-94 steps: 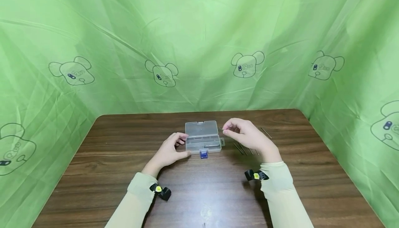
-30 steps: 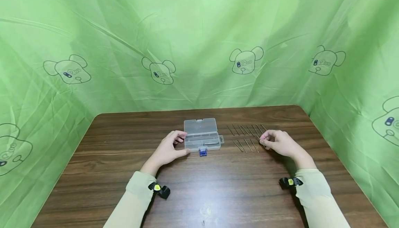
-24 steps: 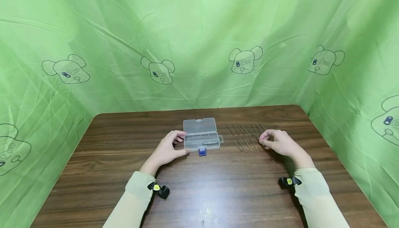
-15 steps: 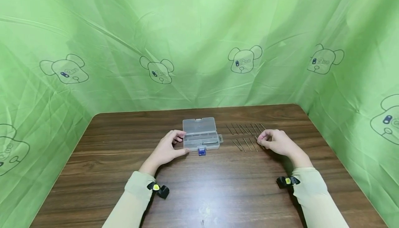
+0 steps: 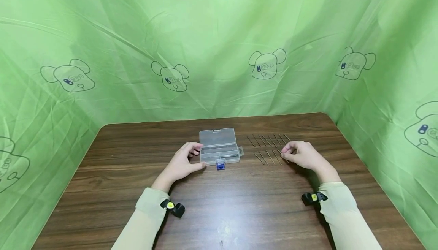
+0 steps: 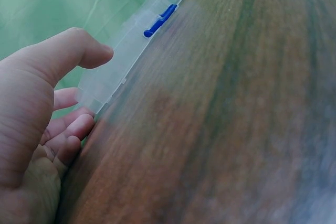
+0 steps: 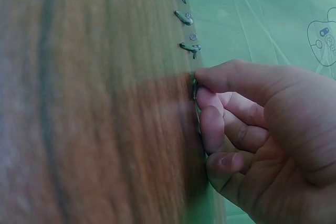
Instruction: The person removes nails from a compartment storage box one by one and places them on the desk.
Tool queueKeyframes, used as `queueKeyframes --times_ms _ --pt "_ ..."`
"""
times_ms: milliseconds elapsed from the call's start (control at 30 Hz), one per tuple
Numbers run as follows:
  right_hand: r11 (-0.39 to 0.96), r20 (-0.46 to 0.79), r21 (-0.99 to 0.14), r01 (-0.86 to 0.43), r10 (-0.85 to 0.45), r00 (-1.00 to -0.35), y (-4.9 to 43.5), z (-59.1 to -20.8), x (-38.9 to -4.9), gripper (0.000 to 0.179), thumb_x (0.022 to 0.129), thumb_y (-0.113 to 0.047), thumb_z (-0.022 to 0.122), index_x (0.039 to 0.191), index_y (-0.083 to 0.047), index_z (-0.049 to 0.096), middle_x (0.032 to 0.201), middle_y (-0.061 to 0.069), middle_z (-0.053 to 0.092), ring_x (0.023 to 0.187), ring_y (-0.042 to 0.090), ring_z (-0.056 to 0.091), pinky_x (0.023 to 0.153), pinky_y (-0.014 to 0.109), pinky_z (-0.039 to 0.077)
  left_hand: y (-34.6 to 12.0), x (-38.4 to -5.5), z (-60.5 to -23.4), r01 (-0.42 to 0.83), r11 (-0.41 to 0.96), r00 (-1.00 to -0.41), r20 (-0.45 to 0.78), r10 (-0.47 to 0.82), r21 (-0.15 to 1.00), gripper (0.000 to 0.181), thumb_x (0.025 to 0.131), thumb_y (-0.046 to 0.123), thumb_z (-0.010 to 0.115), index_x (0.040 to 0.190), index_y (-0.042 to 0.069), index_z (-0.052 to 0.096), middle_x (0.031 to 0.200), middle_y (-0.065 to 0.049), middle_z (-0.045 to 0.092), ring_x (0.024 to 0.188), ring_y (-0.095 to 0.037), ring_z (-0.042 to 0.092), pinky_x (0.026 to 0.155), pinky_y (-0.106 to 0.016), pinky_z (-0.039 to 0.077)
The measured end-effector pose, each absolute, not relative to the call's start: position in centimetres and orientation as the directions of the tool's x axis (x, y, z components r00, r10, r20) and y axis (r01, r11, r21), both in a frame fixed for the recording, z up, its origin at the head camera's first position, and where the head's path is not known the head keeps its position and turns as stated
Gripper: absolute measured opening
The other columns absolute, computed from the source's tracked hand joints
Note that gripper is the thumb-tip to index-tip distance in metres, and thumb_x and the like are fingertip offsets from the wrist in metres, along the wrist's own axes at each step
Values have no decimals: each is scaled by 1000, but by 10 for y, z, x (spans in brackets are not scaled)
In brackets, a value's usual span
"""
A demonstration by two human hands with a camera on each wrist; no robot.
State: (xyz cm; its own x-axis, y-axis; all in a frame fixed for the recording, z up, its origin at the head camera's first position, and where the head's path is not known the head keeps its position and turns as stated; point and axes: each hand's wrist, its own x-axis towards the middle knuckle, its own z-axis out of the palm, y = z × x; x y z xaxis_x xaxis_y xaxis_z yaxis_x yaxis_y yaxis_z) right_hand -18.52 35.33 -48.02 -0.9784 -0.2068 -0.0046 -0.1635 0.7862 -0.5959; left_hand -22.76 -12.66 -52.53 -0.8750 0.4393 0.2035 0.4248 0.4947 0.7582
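A clear plastic box (image 5: 219, 151) with a blue latch (image 5: 220, 165) lies lid-up on the table. My left hand (image 5: 181, 163) holds its left end, thumb at the front corner and curled fingers along the side. Inside the front part of the box lies a dark thin piece (image 5: 228, 156). At the right end of the front row of thin metal rods (image 5: 270, 157), my right hand (image 5: 304, 155) pinches another metal rod (image 7: 195, 88) between thumb and index finger, low at the tabletop. The other fingers curl beneath, close to the wood.
Behind the front row, a second row of thin metal rods (image 5: 268, 140) lies slanted, to the right of the box. A clear hanging tab (image 5: 241, 151) sticks out of the box's right side. Green cloth (image 5: 219, 52) rises beyond the wooden table (image 5: 239, 219).
From beside the box, my right hand has moved right to the end of the front row, uncovering both rows. It has stayed there over the last second. The left hand keeps its hold.
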Motion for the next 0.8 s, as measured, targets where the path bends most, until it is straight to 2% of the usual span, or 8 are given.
queueKeyframes --times_ms 800 --pt "783 -11 -599 -167 -216 -976 355 -482 -184 6 96 -20 84 97 -16 79 84 -9 71 80 10 64 77 32 50 -127 -227 -525 434 489 -870 212 445 757 63 87 25 95 141 11 66 129 -4 66 112 -20 66 100 -45 54"
